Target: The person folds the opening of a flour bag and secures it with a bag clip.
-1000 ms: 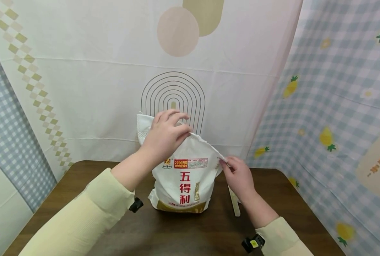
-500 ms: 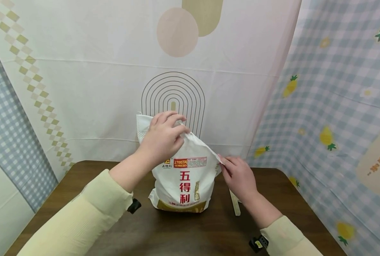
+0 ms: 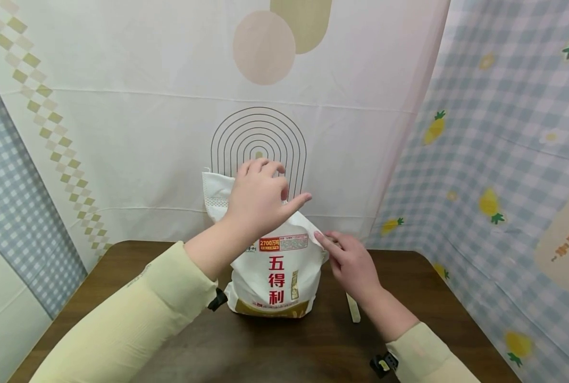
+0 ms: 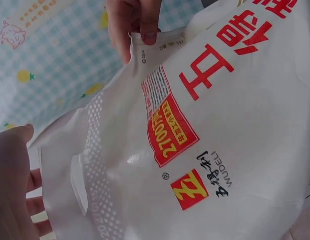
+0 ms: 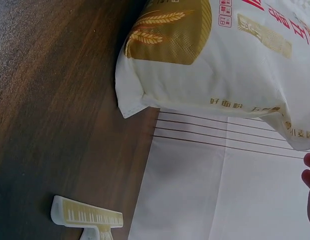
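Observation:
A white flour bag [image 3: 296, 266] with red characters and a gold-brown base stands upright on the table. My left hand [image 3: 260, 199] is at its upper left, thumb stretched out apart from the bag; in the left wrist view the fingers of that left hand [image 4: 8, 185] lie behind the bag's top strip, beside a slit. At the upper right corner my right hand [image 3: 356, 266] pinches the bag's edge between thumb and fingers, as the left wrist view also shows. Only fingertips [image 5: 308, 177] of the right hand appear in the right wrist view.
On the dark wooden table [image 3: 193, 346], right of the bag, lies a cream-and-yellow T-shaped piece [image 5: 87, 212], perhaps a bag clip, partly hidden by my right arm in the head view. A white patterned cloth [image 3: 145, 133] hangs behind; a checked cloth [image 3: 457, 159] hangs at the right.
My left hand has let its thumb come off the bag's top edge and shifted slightly right and up. The right hand still pinches the corner, with its index finger now further forward.

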{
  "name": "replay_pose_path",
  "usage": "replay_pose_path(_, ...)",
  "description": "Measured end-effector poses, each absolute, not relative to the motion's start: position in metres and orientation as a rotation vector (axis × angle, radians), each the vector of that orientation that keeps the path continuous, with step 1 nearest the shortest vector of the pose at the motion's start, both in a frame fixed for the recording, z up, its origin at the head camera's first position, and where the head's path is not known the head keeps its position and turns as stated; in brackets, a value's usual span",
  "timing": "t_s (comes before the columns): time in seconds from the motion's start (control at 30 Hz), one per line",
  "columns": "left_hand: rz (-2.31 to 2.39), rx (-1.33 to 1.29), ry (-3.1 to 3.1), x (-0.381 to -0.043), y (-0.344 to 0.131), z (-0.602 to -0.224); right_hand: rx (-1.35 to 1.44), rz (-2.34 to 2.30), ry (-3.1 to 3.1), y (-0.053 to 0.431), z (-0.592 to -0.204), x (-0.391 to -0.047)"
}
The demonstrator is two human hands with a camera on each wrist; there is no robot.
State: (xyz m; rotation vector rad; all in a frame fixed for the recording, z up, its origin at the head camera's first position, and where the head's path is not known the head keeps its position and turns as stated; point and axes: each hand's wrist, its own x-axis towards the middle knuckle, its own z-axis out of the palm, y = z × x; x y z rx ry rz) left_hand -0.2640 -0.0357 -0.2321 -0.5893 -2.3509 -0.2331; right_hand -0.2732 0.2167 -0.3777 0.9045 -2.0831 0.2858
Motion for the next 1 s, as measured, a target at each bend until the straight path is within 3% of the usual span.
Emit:
replay_pose_path(0.77,0.060,-0.734,-2.476,-0.265,-0.050,-0.245,0.906,0.288,-2.170,0.216,-0.380,-0.268)
replay_pose_path(1.0,0.063,-0.785,-2.398,-0.263,-0.058,-0.254,0.806,0.623,-2.229,0.207,-0.372,-0.265)
